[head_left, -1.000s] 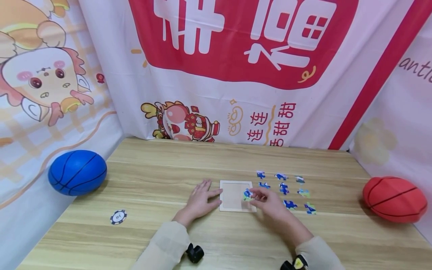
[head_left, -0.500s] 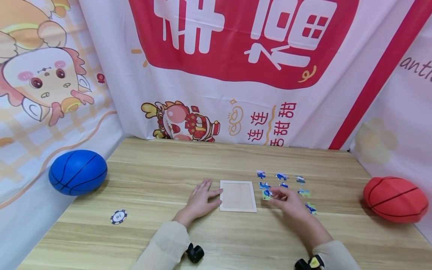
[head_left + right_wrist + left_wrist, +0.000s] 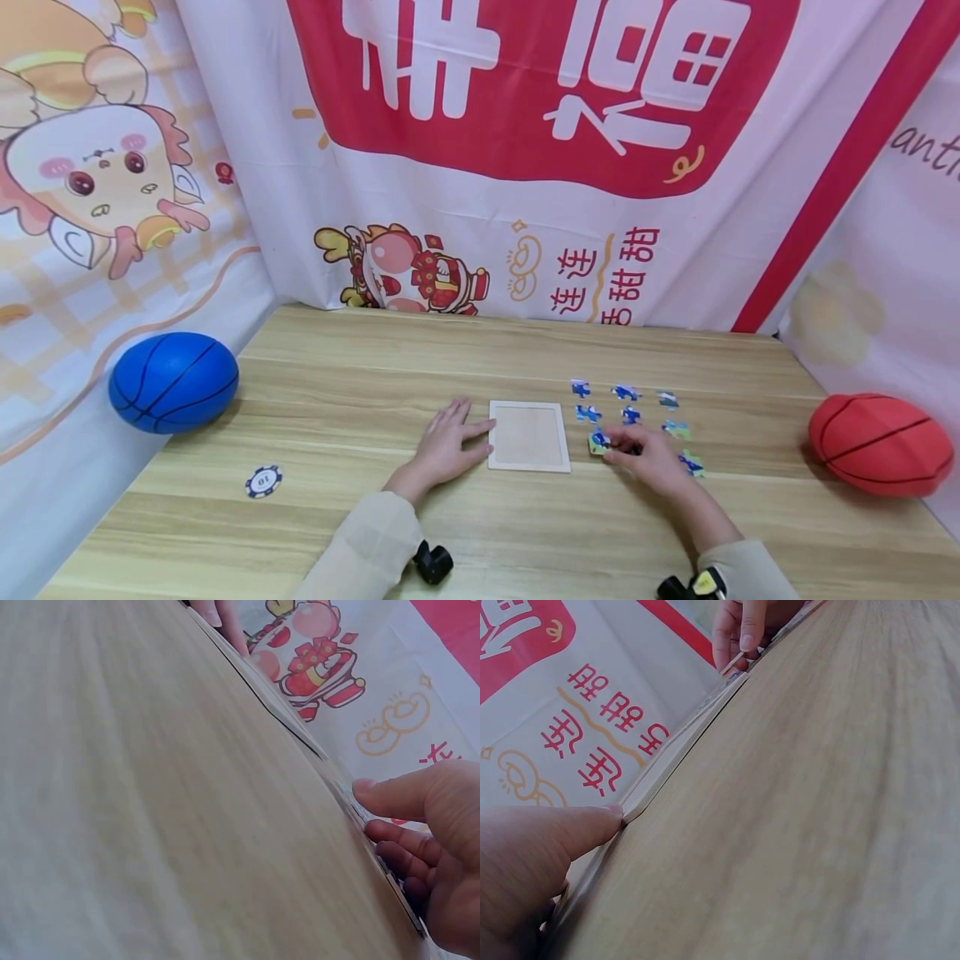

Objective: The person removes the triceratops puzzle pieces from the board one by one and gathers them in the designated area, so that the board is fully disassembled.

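Note:
In the head view a shallow wooden puzzle tray with a pale rim lies flat on the table, its bed bare. My left hand lies spread beside it, thumb and fingertips touching the left rim; the left wrist view shows the thumb against the tray's corner. Right of the tray, my right hand pinches a blue and green jigsaw piece by its right side, low at the tabletop. Several other jigsaw pieces lie around that hand, such as a blue piece; some are partly hidden under it.
A blue ball sits at the table's left edge and a red ball at the right. A poker chip lies front left. Printed cloth hangs behind the wooden table.
My right hand has carried the jigsaw piece from over the tray rightward and down to the tabletop beside the loose pieces. The left hand stays at the rim.

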Available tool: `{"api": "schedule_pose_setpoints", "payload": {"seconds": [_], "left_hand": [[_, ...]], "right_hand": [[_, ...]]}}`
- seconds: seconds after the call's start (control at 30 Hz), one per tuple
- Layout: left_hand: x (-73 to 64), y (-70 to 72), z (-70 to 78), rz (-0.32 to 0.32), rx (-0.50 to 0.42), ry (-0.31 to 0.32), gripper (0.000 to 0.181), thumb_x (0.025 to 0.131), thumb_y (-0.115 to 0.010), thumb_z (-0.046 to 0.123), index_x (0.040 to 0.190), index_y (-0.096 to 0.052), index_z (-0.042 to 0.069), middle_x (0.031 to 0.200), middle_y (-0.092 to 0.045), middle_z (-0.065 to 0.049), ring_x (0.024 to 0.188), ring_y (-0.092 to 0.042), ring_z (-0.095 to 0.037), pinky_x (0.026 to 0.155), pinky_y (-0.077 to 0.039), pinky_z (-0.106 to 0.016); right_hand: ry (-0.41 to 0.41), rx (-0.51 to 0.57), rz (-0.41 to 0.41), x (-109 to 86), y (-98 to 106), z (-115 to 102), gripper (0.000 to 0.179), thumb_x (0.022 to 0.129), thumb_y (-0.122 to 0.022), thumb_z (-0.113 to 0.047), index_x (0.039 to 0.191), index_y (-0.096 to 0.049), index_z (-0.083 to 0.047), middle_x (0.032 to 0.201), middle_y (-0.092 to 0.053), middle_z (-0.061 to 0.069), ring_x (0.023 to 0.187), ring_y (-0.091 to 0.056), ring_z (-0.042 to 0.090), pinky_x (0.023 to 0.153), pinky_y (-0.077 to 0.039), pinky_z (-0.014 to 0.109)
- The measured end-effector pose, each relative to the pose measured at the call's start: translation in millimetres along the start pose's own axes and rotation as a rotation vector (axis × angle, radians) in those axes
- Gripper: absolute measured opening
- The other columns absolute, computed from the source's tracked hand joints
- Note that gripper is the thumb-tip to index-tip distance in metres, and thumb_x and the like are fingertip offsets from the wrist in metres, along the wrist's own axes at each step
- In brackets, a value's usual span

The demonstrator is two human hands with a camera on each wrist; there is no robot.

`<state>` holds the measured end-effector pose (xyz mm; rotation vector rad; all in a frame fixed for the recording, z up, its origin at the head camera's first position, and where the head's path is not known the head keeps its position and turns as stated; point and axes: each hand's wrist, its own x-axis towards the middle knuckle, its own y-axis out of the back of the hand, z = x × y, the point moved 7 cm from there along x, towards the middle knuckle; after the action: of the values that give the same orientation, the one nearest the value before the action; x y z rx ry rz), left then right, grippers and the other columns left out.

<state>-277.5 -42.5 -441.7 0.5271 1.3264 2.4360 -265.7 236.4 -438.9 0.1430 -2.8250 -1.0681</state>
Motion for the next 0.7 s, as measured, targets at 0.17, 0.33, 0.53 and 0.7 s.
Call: {"api": "schedule_pose_setpoints", "payload": {"seconds": [0.17,0.33,0.53,0.7], "left_hand": [[-0.1,1.0,0.7,-0.001,-0.003,0.002,0.042,0.083,-0.053,0.037,0.121,-0.052,0.018,0.136,-0.021,-0.022,0.126,-0.012,-0.034,0.1,-0.008,-0.047],[-0.2,1.4,0.4,0.001,-0.006,0.003,0.042,0.083,-0.053,0.037,0.121,-0.052,0.018,0.137,-0.02,-0.022,0.126,-0.012,-0.034,0.1,-0.007,-0.047],[-0.7,2.2,0.7,-0.001,-0.009,0.002,0.042,0.083,-0.053,0.037,0.121,-0.052,0.018,0.136,-0.02,-0.022,0.126,-0.012,-0.035,0.1,-0.007,-0.047],[-0.4,1.2,0.3,-0.003,-0.013,-0.002,0.042,0.083,-0.053,0.037,0.121,-0.052,0.018,0.136,-0.02,-0.023,0.126,-0.012,-0.035,0.1,-0.008,-0.048]], "right_hand": [[0.042,-0.049,0.017,-0.4,-2.0,-0.9,0.03,0.072,-0.07,-0.017,0.101,-0.063,-0.012,0.091,-0.057,0.0,0.083,-0.051,0.016,0.072,-0.043,0.033],[0.07,-0.109,0.023,1.2,-5.3,-2.1,0.031,0.071,-0.07,-0.017,0.101,-0.063,-0.013,0.094,-0.057,0.0,0.084,-0.051,0.017,0.073,-0.042,0.035],[0.056,-0.11,0.019,2.0,-8.7,-2.5,0.032,0.071,-0.07,-0.015,0.102,-0.063,-0.013,0.093,-0.055,0.001,0.086,-0.05,0.017,0.075,-0.041,0.035],[0.047,-0.087,0.009,1.5,-9.4,-5.8,0.031,0.073,-0.069,-0.014,0.103,-0.063,-0.011,0.094,-0.053,0.002,0.087,-0.048,0.019,0.074,-0.041,0.037]]}}
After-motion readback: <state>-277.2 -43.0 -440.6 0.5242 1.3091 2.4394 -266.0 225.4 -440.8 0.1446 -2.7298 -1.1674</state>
